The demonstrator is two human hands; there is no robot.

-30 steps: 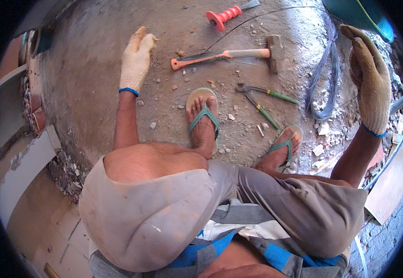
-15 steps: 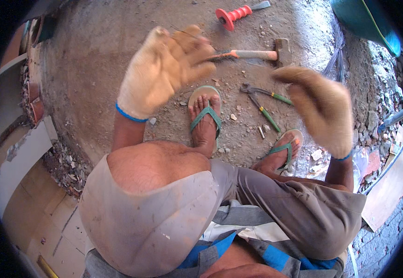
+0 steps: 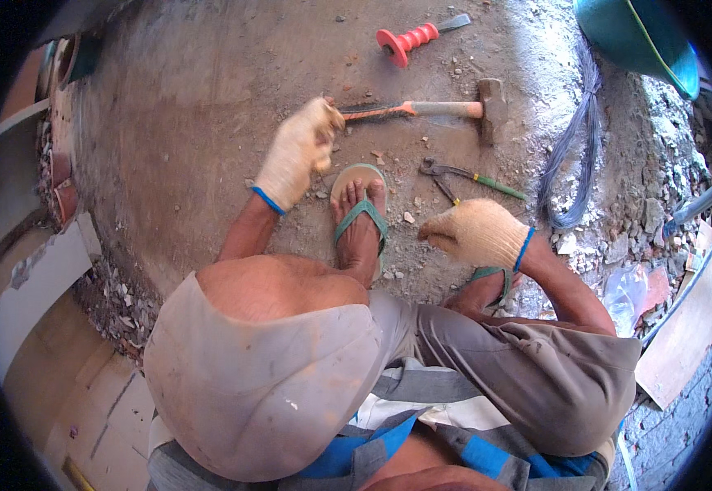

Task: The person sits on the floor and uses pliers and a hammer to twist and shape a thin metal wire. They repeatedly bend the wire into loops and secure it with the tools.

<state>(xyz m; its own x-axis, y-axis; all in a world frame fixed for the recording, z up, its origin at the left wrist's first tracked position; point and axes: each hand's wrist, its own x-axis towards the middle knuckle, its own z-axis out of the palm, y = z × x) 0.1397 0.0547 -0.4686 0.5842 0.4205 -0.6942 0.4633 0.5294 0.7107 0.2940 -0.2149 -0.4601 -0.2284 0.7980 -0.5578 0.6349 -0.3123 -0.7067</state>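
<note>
My left hand [image 3: 297,155], in a cream work glove with a blue cuff, is closed beside the end of the hammer's [image 3: 446,109] handle. Its fingers are curled in, and what they hold, if anything, does not show. My right hand [image 3: 479,233], gloved alike, hovers above the ground by my right foot with fingertips and thumb pressed together; anything between them is too small to make out. It hides part of the green-handled pincers [image 3: 499,186] lying beyond it. A bundle of thin grey wire [image 3: 573,184] lies to the right.
A chisel with a red guarded grip [image 3: 411,41] lies beyond the hammer. At the far right stands a green tub [image 3: 642,37]. Rubble and a clear plastic bag [image 3: 622,290] line the right side. My sandalled feet [image 3: 360,217] rest on the dirt floor.
Both hands have come down and their fingers have closed. My right hand has swung left and nearer, over the pincers. The wire bundle, partly hidden before, now shows.
</note>
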